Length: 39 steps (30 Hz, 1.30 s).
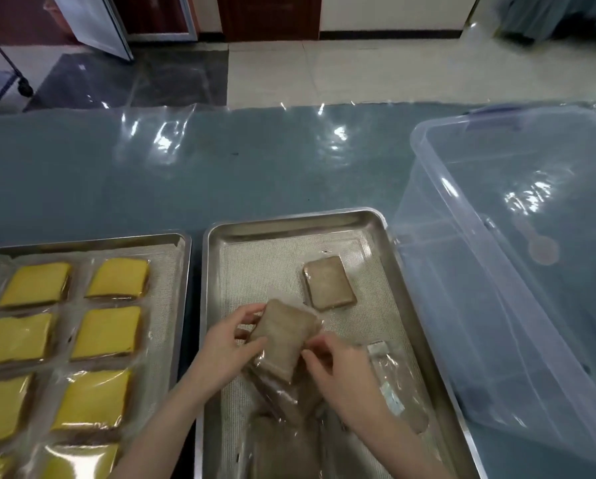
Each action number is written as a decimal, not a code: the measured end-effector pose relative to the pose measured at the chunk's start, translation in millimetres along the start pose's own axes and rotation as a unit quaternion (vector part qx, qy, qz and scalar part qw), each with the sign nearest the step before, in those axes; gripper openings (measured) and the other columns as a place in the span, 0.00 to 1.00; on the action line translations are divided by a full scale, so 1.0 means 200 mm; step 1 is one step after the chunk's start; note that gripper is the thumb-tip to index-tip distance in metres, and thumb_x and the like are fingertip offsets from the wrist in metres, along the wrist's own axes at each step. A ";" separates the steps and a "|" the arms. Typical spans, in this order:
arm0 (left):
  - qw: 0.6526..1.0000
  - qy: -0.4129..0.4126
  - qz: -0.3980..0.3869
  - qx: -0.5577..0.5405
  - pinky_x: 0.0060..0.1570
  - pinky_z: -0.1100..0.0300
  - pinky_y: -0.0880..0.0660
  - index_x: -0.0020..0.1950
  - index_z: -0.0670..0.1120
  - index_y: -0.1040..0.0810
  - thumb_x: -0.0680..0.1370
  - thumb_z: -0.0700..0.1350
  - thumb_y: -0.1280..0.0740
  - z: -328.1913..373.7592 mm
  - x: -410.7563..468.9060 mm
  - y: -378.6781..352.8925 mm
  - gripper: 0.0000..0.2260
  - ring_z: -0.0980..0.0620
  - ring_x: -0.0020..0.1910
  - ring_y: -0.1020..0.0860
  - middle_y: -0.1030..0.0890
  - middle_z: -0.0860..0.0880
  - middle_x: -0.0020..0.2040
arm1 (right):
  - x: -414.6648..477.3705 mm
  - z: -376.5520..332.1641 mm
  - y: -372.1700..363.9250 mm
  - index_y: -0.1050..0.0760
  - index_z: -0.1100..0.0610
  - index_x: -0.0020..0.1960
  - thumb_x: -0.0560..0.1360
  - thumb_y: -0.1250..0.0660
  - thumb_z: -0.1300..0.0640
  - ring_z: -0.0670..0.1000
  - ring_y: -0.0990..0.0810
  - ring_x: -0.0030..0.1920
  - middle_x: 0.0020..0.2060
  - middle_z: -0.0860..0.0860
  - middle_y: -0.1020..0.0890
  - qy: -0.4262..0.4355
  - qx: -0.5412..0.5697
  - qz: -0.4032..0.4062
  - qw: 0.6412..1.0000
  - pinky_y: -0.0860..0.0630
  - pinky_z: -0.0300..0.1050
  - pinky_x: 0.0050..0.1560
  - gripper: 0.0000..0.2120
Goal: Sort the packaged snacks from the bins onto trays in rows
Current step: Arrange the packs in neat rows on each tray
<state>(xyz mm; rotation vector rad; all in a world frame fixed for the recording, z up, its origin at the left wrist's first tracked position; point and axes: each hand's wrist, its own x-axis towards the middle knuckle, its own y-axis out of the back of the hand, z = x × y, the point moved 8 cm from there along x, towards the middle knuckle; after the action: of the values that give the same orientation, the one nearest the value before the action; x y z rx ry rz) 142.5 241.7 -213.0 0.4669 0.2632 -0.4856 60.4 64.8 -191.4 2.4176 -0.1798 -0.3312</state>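
Note:
A steel tray with a mesh liner lies in front of me. One brown packaged snack lies flat on it toward the far right. Over the tray's middle, both hands hold another brown snack in clear wrap: my left hand grips its left edge, my right hand pinches its right edge. Beneath and nearer to me lie more brown wrapped snacks, partly hidden by my arms. A second tray on the left carries several yellow packaged snacks in two columns.
A large clear plastic bin stands at the right, close against the tray, and looks empty. The table is covered in shiny clear film over blue-grey cloth. A narrow gap separates the two trays. Floor and a cart wheel lie beyond the far edge.

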 end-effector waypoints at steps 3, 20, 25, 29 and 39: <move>0.998 0.010 -0.067 0.016 0.42 0.68 0.23 0.65 0.60 0.27 0.74 0.43 0.28 -0.02 -0.06 -0.03 0.22 0.58 0.50 0.20 0.23 0.56 0.58 | -0.08 -0.01 -0.01 0.19 0.51 0.49 0.76 0.32 0.52 0.42 0.20 0.39 0.40 0.45 0.16 0.004 -0.034 -0.021 0.999 0.24 0.39 0.45 0.05; 0.981 -0.010 -0.185 0.059 0.49 0.65 0.24 0.55 0.70 0.26 0.74 0.46 0.29 0.07 0.19 -0.08 0.20 0.60 0.54 0.23 0.24 0.61 0.57 | 0.82 0.07 0.01 0.46 0.48 0.77 0.79 0.42 0.58 0.54 0.45 0.75 0.75 0.48 0.40 0.070 -0.369 -0.093 0.922 0.44 0.51 0.73 0.29; 0.985 -0.017 -0.163 0.048 0.53 0.67 0.27 0.60 0.68 0.24 0.74 0.49 0.28 0.04 0.26 -0.08 0.19 0.67 0.55 0.25 0.23 0.63 0.57 | 0.95 0.12 -0.03 0.37 0.50 0.74 0.81 0.43 0.53 0.55 0.38 0.70 0.68 0.51 0.33 0.081 -0.380 -0.102 0.916 0.43 0.51 0.72 0.22; 0.988 -0.023 -0.150 0.037 0.50 0.69 0.27 0.63 0.64 0.24 0.74 0.51 0.29 0.06 0.30 -0.08 0.18 0.64 0.55 0.24 0.22 0.63 0.56 | 1.02 0.13 -0.03 0.25 0.52 0.63 0.78 0.36 0.51 0.53 0.33 0.63 0.59 0.51 0.31 0.070 -0.349 -0.107 0.928 0.35 0.49 0.68 0.15; 0.989 -0.065 -0.131 0.035 0.53 0.75 0.28 0.63 0.57 0.23 0.76 0.42 0.31 0.09 0.31 -0.15 0.18 0.71 0.54 0.25 0.21 0.64 0.55 | 1.14 -0.03 0.23 0.23 0.50 0.46 0.73 0.28 0.54 0.43 0.23 0.40 0.39 0.43 0.21 0.018 -0.049 0.074 0.996 0.31 0.31 0.37 0.04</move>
<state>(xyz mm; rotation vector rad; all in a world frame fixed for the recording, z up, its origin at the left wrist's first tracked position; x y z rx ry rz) 182.0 186.5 -230.6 0.4693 0.1833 -0.7806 277.7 -15.3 -200.0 2.2967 -0.3179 -0.2223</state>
